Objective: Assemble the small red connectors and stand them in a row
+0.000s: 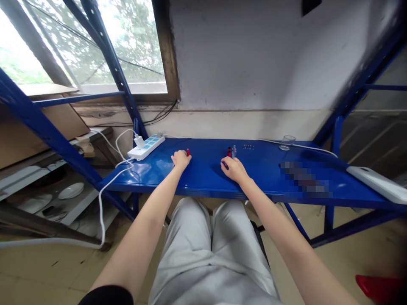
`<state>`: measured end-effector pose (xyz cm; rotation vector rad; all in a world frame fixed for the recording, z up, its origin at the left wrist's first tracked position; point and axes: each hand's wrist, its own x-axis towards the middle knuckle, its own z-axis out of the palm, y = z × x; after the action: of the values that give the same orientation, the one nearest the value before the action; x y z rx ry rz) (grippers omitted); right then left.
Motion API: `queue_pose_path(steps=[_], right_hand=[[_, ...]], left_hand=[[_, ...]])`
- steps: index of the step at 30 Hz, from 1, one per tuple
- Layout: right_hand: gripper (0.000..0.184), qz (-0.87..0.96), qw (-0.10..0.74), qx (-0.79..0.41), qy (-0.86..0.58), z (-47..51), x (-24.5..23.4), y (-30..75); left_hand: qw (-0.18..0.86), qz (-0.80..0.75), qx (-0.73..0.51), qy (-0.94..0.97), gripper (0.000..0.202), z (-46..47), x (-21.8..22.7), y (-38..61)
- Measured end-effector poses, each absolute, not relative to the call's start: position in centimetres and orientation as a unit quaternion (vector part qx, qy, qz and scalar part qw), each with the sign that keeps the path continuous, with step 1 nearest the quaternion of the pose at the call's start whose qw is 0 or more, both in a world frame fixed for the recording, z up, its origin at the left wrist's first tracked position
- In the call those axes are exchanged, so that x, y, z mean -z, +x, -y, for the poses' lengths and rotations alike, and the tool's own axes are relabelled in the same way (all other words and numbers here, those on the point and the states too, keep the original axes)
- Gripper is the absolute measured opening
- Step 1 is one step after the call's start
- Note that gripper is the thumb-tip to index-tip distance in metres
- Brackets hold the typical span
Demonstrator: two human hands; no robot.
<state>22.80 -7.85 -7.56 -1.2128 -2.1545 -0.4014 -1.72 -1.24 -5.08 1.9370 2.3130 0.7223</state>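
Note:
On the left half of the blue table (203,180), my left hand (181,159) is closed, and a small red upright piece (188,152) shows at its fingertips. Its lower part is hidden by the fingers. My right hand (235,169) rests near the middle of the table with its fingers curled in. Just beyond its knuckles are a small red and black piece (229,151) and a clear greyish piece (234,151). Whether the right fingers touch these or grip something else is hidden. Several tiny metal pieces (248,146) lie in rows farther back.
A white power strip (148,146) with a plug and cables lies at the left end. Toward the back right is a clear glass (287,143). A blurred-out object (305,178) and a white flat device (378,182) lie on the right. Blue metal posts frame both sides.

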Motion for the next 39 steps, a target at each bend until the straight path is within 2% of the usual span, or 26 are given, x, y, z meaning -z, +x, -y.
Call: queue_pose_path(steps=[17,23,26,30,33,35,37,39], right_hand=[[0.024,0.809,0.321,0.131,-0.475,7.9,7.4,22.9],[0.022,0.738,0.345,0.127,-0.565,7.9,7.1,23.7],[0.019,0.675,0.351,0.113,-0.639,7.7,7.2,24.3],[0.019,0.633,0.342,0.082,-0.69,7.3,7.7,24.9],[0.019,0.622,0.344,0.072,-0.7,7.1,7.9,25.0],[0.017,0.616,0.342,0.066,-0.706,7.2,7.8,25.0],[0.014,0.612,0.333,0.056,-0.715,7.3,7.6,25.0],[0.012,0.608,0.327,0.048,-0.722,7.3,7.5,25.0]], left_hand=[[0.043,-0.758,-0.241,0.605,0.016,1.5,5.6,-1.3],[0.028,-0.745,-0.271,0.609,0.023,3.0,5.6,-1.6],[-0.008,-0.707,-0.311,0.635,0.019,4.3,5.3,-1.4],[-0.056,-0.574,-0.315,0.753,0.017,6.1,4.4,0.5],[-0.048,-0.473,-0.284,0.833,0.024,6.9,3.9,3.1],[-0.025,-0.427,-0.257,0.867,0.038,7.1,4.1,5.1],[0.002,-0.42,-0.232,0.877,0.054,7.1,4.6,6.9],[0.027,-0.433,-0.218,0.874,0.06,6.8,5.2,8.4]])
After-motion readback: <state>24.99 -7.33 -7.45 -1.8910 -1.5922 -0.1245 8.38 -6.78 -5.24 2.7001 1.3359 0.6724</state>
